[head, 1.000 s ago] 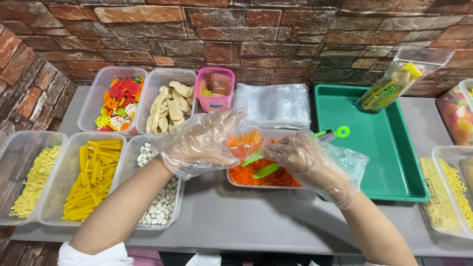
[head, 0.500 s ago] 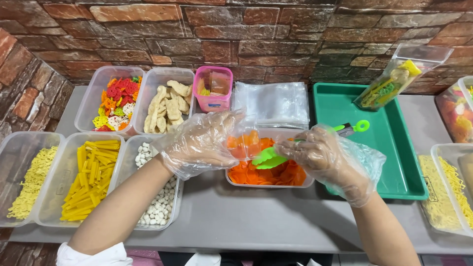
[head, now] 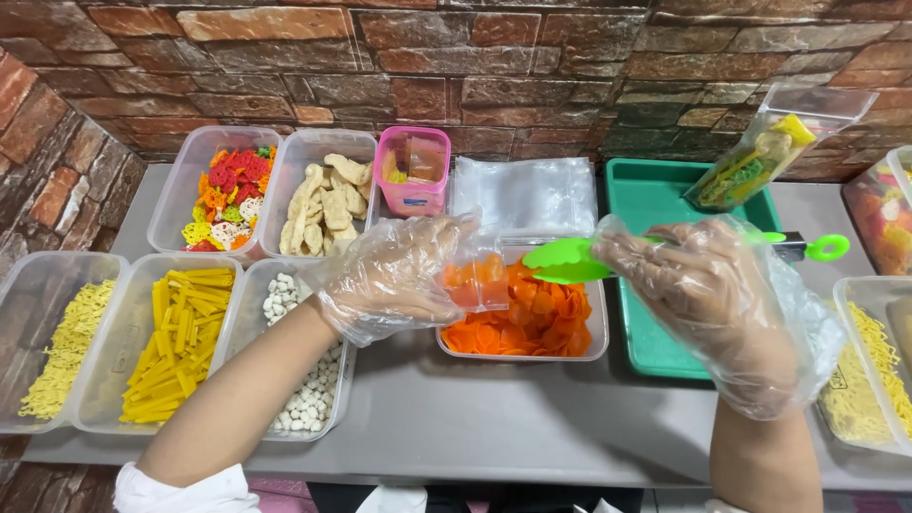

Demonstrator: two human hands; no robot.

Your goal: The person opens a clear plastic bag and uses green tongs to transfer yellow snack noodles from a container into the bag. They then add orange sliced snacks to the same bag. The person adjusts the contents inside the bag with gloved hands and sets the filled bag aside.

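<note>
We start at the small clear bag [head: 480,275], which hangs over the near-left corner of the clear tub of orange chips [head: 532,318] and already holds a few orange pieces. Our left hand [head: 399,280], in a loose plastic glove, pinches the bag by its left edge, fingers curled and closed on the film, the forearm coming up from the lower left across the tub of white pellets [head: 299,370]. Just to the right of the bag hovers the green scoop [head: 570,258], its flat blade above the chips and pointing toward the bag's mouth, close but (as far as we can tell) not touching it. Our right hand [head: 708,294], gloved too, is closed around the scoop's handle, knuckles up, wrist rising from the lower right; the handle's ring end sticks out past the hand over the green tray [head: 665,351].

Farther out, along the grey counter [head: 532,427], sit tubs of yellow sticks [head: 171,342] and thin yellow noodles [head: 57,347], with mixed coloured crackers [head: 223,195], pale crackers [head: 328,204], a pink container [head: 413,171] and a stack of clear bags [head: 537,190] behind, against the brick wall [head: 456,66].
</note>
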